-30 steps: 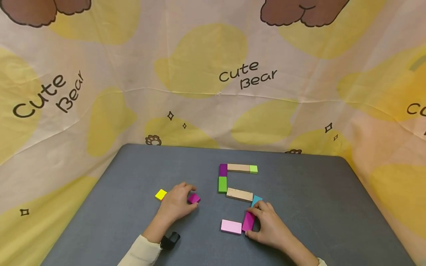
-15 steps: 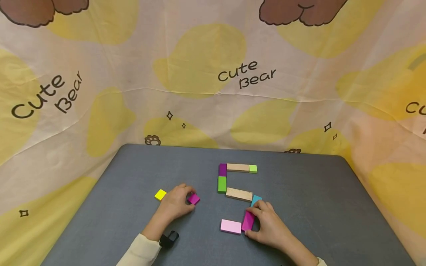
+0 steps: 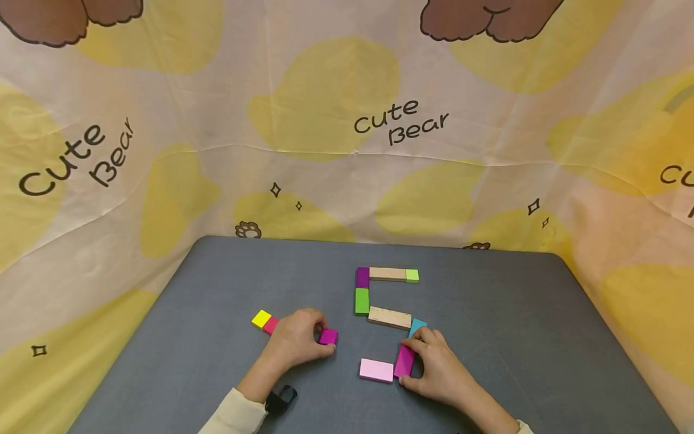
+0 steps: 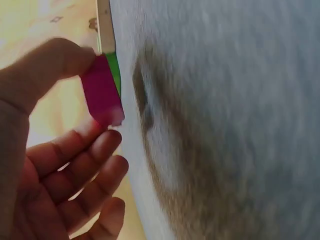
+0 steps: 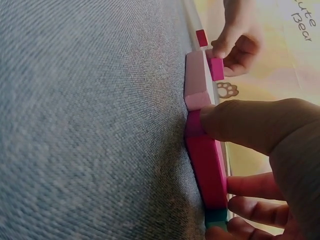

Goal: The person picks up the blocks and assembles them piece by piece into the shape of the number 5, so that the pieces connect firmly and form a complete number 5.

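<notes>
My left hand (image 3: pixel 297 339) pinches a small magenta block (image 3: pixel 328 336) between thumb and fingertips; the left wrist view shows this block (image 4: pixel 101 91) from the side, thumb at its top end. At the front of a line of blocks, my right hand (image 3: pixel 440 369) holds a longer magenta block (image 3: pixel 404 361) lying on the table, thumb at the near end and fingers at the far end. Its near end meets a light pink block (image 3: pixel 376 370). Beyond the far end is a blue block (image 3: pixel 417 326), partly covered by my right fingers.
The line continues back through a wooden block (image 3: pixel 390 317), a green block (image 3: pixel 361 301), a purple block (image 3: pixel 362 277), another wooden block (image 3: pixel 387 274) and a lime block (image 3: pixel 412 276). Left of my left hand lie a yellow block (image 3: pixel 261 319) and a red block (image 3: pixel 270 326) on the grey table (image 3: pixel 504 313).
My left hand has moved right and slightly nearer with the small magenta block, uncovering the red block beside the yellow one. My right hand has stayed in place.
</notes>
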Tool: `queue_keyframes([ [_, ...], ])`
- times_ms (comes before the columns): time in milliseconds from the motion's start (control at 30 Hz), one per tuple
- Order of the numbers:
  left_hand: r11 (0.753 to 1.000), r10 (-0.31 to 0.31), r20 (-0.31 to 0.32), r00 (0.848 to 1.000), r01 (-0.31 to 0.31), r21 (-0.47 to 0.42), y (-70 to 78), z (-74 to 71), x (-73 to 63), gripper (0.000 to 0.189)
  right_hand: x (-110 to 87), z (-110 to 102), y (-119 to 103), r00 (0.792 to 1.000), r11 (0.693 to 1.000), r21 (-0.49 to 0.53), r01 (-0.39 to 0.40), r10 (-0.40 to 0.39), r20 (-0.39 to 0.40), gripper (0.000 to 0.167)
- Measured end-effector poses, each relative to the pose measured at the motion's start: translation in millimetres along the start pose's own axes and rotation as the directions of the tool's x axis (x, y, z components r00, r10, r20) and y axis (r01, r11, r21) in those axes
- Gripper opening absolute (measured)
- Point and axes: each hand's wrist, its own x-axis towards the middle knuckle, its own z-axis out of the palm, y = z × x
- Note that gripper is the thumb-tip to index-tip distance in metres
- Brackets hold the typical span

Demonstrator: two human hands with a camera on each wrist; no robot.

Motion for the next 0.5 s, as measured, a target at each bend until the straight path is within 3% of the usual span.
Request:
queue_keyframes([
  [267,0.996,0.071,0.071,0.995,-0.067,-0.065,13.8,5.4,0.2,0.028,-0.7,1,0,1.000,1.000,-0.002,0.010,-0.010,-0.012,0.054],
  [500,0.985,0.159,0.076,0.984,-0.153,-0.082,17.8,11.8,1.6,0.029,0.6,1,1,1.000,1.000,0.004,0.009,-0.008,-0.018,0.053],
])
